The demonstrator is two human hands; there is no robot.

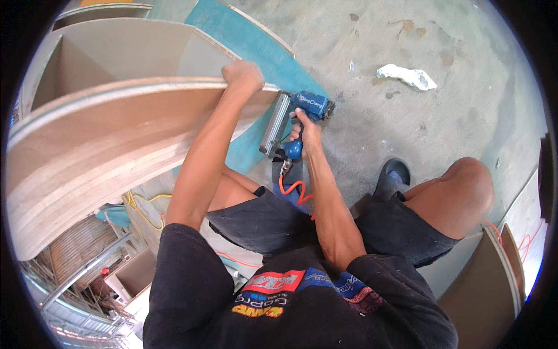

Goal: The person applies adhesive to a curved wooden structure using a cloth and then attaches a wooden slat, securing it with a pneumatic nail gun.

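Observation:
A large wooden box or cabinet (145, 107) with pale panel edges stands on its side at the left. My left hand (243, 75) is closed over the upper edge of its near panel, close to the right-hand end; its fingertips are partly hidden. In my right hand (308, 132) is a blue air nail gun (314, 104), fingers wrapped round the handle. The gun's nose lies at the end of that panel edge, and its silver magazine (275, 123) slants down beside the panel. From the handle's base runs an orange coiled air hose (293, 189).
A teal board (250, 38) lies under the box on the concrete floor (372, 116). Crumpled white scrap (407, 77) lies farther off. A yellow hose (145, 203) is at lower left; brown panels (485, 291) stand at lower right. My bent knees flank the work.

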